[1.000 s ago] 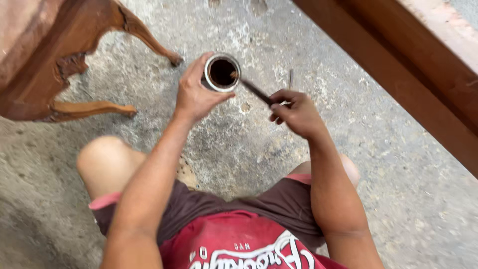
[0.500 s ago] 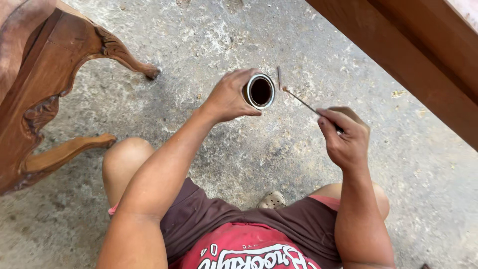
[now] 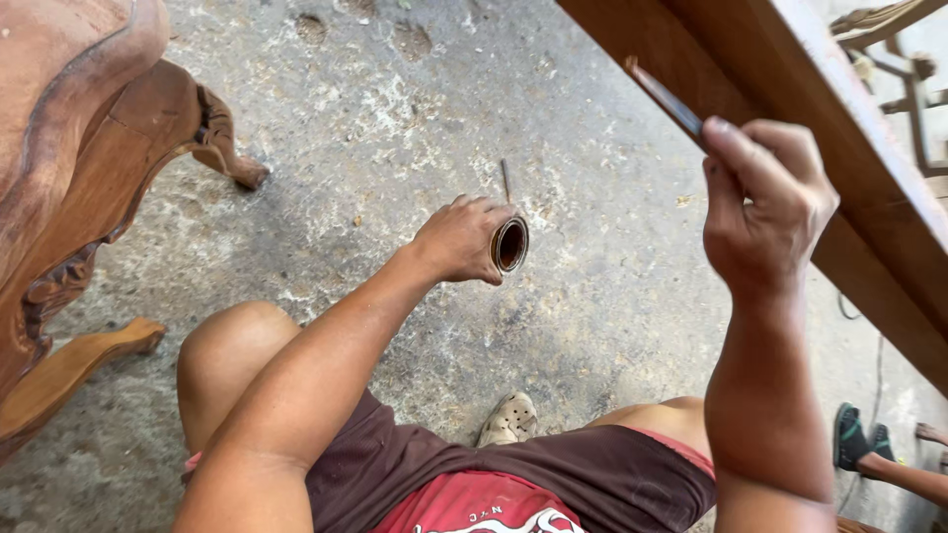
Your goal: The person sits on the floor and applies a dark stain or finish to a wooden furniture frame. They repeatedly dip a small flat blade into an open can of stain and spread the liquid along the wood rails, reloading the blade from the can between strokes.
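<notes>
My left hand point(image 3: 462, 240) grips a small round tin point(image 3: 510, 246) with dark liquid inside, its open mouth tipped to the right, held above the concrete floor. My right hand point(image 3: 765, 202) is raised at the right and pinches a thin brush point(image 3: 664, 96), whose tip rests against the underside of a slanted brown wooden beam point(image 3: 790, 89). A thin stick point(image 3: 507, 180) lies on the floor just beyond the tin.
A carved wooden chair point(image 3: 94, 188) with curved legs fills the left side. My knees and a worn shoe point(image 3: 510, 419) show below. Another person's sandalled foot point(image 3: 851, 434) is at the lower right. Rough grey concrete point(image 3: 395, 118) lies between.
My right hand lifted the brush out from beside the tin and up to the wooden beam. The left hand has tilted the tin sideways. The view shifted to the right.
</notes>
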